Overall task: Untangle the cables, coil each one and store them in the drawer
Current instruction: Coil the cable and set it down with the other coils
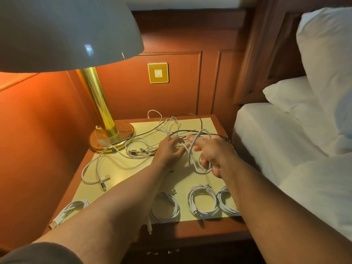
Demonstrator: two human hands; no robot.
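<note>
We see the tangle of cables (171, 130), white ones crossed by a black cable (182, 116), lying on the back half of the nightstand (133, 168). Our right hand (213, 155) curls its lower fingers round a loop of white cable (192, 157), its forefinger stretched out toward the tangle. Our left hand (169, 149) lies among the strands with fingers spread, gripping nothing we can make out. Four coiled white cables (202, 202) sit in a row along the front edge. A brass lamp (106, 119) stands at the back left, a wall switch (158, 72) behind, a bed (285, 134) to the right. We can read no writing anywhere.
</note>
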